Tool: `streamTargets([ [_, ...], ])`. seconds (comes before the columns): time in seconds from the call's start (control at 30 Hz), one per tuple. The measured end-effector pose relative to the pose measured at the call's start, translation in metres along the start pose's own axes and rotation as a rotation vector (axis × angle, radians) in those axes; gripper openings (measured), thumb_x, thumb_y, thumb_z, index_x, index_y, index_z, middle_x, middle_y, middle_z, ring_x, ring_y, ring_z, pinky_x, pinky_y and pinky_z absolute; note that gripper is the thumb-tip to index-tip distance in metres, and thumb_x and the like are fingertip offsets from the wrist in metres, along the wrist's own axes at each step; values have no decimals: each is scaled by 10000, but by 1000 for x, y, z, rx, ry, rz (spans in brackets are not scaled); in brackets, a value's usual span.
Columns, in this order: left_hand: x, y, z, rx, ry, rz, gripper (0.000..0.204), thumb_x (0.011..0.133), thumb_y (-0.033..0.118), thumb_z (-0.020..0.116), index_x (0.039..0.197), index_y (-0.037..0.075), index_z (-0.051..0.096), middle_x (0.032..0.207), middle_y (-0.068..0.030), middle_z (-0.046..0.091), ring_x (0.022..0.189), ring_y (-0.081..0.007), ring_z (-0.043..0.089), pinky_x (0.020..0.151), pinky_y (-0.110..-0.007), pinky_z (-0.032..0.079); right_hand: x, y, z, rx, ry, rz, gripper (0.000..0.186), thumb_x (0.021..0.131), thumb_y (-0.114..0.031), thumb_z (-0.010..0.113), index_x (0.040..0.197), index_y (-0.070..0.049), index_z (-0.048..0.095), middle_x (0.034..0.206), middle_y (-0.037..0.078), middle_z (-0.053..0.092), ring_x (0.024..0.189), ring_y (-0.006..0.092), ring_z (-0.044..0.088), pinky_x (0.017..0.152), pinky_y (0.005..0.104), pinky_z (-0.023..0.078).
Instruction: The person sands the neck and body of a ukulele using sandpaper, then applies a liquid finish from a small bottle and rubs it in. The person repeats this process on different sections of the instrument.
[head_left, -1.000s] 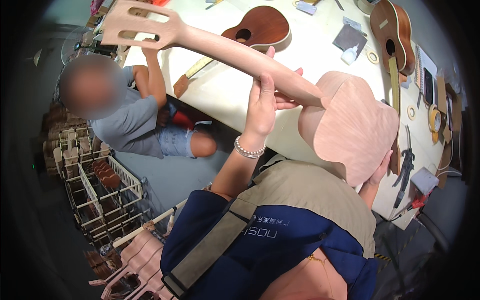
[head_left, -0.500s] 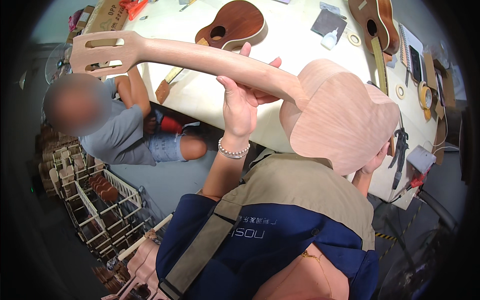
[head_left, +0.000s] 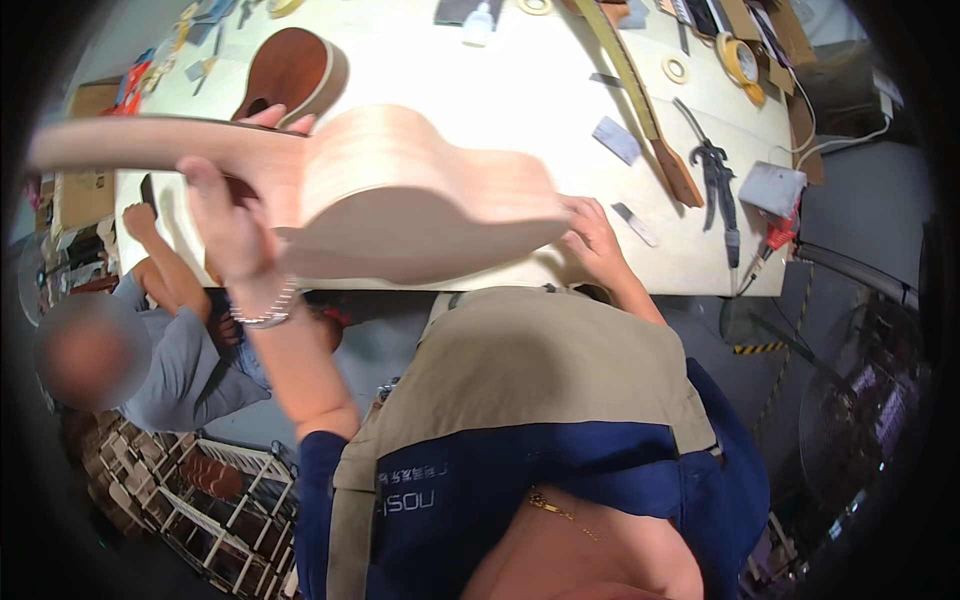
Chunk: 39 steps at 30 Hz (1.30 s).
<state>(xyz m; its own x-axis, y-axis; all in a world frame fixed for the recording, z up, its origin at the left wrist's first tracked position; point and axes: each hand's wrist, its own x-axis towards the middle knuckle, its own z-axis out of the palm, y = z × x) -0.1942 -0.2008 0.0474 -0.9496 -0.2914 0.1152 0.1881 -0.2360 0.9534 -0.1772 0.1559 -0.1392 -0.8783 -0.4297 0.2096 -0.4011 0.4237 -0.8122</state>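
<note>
An unvarnished pale wooden ukulele (head_left: 385, 225) is held level above the table's near edge, its curved side turned up and its back toward me. My left hand (head_left: 232, 215), slightly blurred, is wrapped round the neck (head_left: 160, 145) close to the body, with fingertips showing beyond it. The headstock end runs into the dark rim at the left and cannot be made out. At the body's right end, my right hand (head_left: 592, 238) grips the edge between thumb and fingers; some of its fingers are hidden.
A white worktable (head_left: 480, 90) carries a brown ukulele (head_left: 288, 70), a fretted neck (head_left: 640, 95), a glue bottle (head_left: 478, 25), tape rolls (head_left: 738, 58) and a black air gun (head_left: 716, 185). A seated co-worker (head_left: 190, 350) is at the left, beside a rack (head_left: 215, 500).
The pale ukulele has rolled from back-up onto its side and levelled out lower over the table. My view has shifted right, and the headstock has slid out at the left.
</note>
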Motion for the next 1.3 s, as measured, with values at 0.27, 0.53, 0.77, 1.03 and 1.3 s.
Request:
streamTargets([
  [0.27,46,-45,2,156,-196,-542,352,952,299,464,1128,0,403,931,-184,583,851,-302,649,751,-386,562,63,44,-29,-725,231,295,317,798,-116,621,1079,-29,502,1199,154,519,1053,327,478,892,392,419],
  [0.53,81,-162,-23,37,-305,-866,458,907,234,553,1236,-5,342,1001,-191,575,870,-287,637,774,-373,543,70,39,-20,-988,224,432,345,783,-239,667,1092,-115,579,998,29,606,921,246,498,771,361,364],
  [0.77,89,-198,-44,592,-607,-586,540,836,209,610,1266,-45,403,1059,-147,513,926,-212,489,813,-275,422,105,7,36,-28,241,368,403,846,-184,601,1233,-94,538,1051,77,510,891,183,510,723,255,429],
  [1.03,41,-177,-35,1213,-496,117,655,698,468,713,1100,-25,555,1085,-195,497,1004,-337,466,866,-390,411,196,6,104,-46,-45,-21,368,836,-113,600,1201,-163,590,1037,128,492,836,246,497,745,293,454],
  [1.3,46,-176,-38,1157,-493,-24,743,569,415,819,1100,-33,557,1089,-136,518,1000,-303,511,821,-368,459,207,27,120,-382,-185,-405,567,633,-54,667,1175,-206,605,1215,-72,558,594,199,414,542,290,424],
])
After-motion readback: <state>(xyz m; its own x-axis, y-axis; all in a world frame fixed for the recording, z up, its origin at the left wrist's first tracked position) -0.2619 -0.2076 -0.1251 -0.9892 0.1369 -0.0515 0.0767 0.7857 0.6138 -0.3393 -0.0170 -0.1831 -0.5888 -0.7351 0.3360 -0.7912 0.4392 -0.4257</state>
